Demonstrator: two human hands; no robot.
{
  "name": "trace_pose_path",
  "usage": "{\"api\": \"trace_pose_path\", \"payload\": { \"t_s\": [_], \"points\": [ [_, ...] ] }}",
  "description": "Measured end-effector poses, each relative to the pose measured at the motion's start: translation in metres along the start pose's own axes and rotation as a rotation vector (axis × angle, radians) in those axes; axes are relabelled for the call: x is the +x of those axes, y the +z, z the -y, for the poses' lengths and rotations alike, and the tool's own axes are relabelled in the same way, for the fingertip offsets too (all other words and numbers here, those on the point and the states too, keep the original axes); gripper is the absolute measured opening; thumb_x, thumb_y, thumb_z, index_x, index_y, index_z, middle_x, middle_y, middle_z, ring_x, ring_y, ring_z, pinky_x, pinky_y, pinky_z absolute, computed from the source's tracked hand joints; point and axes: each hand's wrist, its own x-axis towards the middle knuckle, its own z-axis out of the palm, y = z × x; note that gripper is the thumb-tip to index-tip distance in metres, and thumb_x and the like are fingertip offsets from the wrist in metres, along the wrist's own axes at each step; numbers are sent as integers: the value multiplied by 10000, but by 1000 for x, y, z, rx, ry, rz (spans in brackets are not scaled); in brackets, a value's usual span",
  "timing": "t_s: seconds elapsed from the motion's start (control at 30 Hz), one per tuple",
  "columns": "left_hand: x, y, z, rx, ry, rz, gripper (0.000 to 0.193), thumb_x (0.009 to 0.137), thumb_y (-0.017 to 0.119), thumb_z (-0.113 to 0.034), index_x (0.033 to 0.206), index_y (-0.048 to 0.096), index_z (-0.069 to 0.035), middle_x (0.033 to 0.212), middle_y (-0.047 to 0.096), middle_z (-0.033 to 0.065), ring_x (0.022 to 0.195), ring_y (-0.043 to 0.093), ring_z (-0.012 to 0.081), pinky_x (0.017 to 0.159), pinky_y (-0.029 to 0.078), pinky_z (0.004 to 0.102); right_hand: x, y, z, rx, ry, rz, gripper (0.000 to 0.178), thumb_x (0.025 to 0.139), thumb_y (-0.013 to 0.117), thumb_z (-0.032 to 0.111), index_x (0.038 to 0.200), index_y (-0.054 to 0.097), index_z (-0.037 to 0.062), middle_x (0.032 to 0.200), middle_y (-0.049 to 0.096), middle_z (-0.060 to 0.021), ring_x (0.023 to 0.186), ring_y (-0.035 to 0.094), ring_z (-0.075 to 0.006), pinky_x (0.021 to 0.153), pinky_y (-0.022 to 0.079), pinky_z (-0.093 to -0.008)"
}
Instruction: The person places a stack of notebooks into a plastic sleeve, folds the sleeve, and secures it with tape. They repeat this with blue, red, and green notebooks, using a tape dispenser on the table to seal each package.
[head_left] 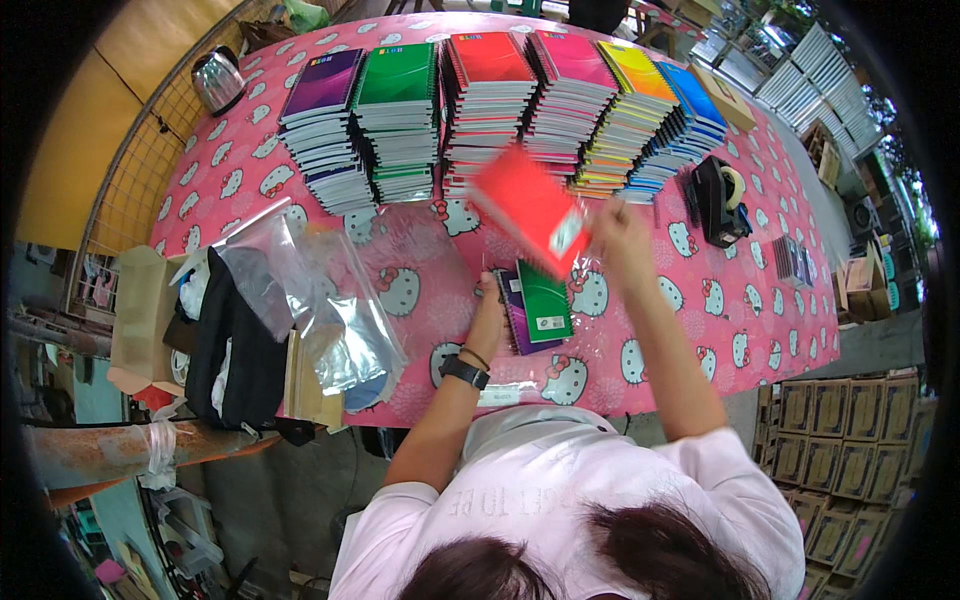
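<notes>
In my right hand (620,238), a red notebook (522,205) is gripped by its lower right side and held tilted above the table. Motion blurs its cover; a white label shows near one corner. My left hand (488,312) is closed on the left edge of a purple spiral notebook (517,318), low over the table in front of me. Overlapping that one, shifted to the right, is a green spiral notebook (545,305) with a white label. Part of the purple cover is hidden beneath it.
Tall notebook stacks line the far side: purple (323,82), green (396,75), red (490,60), pink (572,62), yellow (638,75), blue (690,95). A black tape dispenser (715,205) stands right. Clear plastic bags (340,310) and a black bag (240,340) lie left. A kettle (218,80) sits far left.
</notes>
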Motion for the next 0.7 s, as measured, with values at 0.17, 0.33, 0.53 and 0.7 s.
{"api": "trace_pose_path", "payload": {
  "t_s": [0.17, 0.33, 0.53, 0.7],
  "points": [
    [-5, -3, -8, -45, -30, 134, 563, 917, 454, -515, 1182, 536, -25, 1133, 587, 86, 1033, 547, 158, 906, 419, 296, -66, -27, -113, 28, 369, 20, 163, 798, 631, 110, 887, 499, 75, 822, 584, -51, 702, 620, -204, 615, 525, -353],
    [-10, -5, -6, 270, 176, 85, 408, 744, 736, -113, 1095, 568, 10, 941, 666, 80, 827, 631, 178, 741, 504, 312, -36, -18, -49, -1125, -104, 282, 172, 706, 703, 170, 795, 651, 33, 758, 650, -130, 706, 623, -274, 661, 489, -372],
    [-20, 12, -22, 443, 208, 99, 404, 723, 755, -92, 1069, 568, 2, 974, 659, 88, 853, 629, 179, 762, 507, 315, 79, 29, 102, -1082, -1098, 17, 304, 774, 614, 124, 1076, 599, 96, 1020, 567, -145, 985, 534, -338, 840, 453, -419],
    [-26, 22, -26, 377, 197, 78, 417, 728, 758, -100, 1086, 565, -7, 995, 654, 82, 859, 628, 176, 769, 504, 308, 138, 48, 117, -1679, -945, 194, 366, 808, 558, 136, 1166, 583, 210, 1171, 495, -150, 1044, 507, -368, 866, 458, -455]
  ]
}}
